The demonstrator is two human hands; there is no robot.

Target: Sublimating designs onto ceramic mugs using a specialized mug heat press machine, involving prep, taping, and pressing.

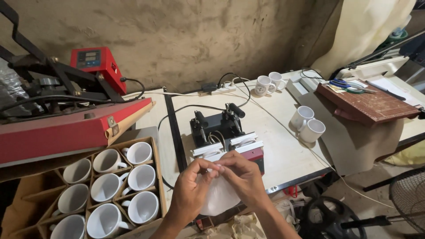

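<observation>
left hand point(191, 191) and right hand point(242, 177) pinch a white ceramic mug point(220, 194) at the bench's point(283, 155) front edge; fragile, smooth, best gripped round its body.

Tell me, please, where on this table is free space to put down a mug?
Bare table lies between the mug press and the two mugs; more behind the press, before the power strip. Crowded: the mug box and the cutting board corner.

A stained, rough plaster wall point(186, 40) rises behind the pale worktable point(283, 150). Right of the table hangs a cream curtain point(363, 31); below its right corner stands a floor fan point(409, 203).
</observation>
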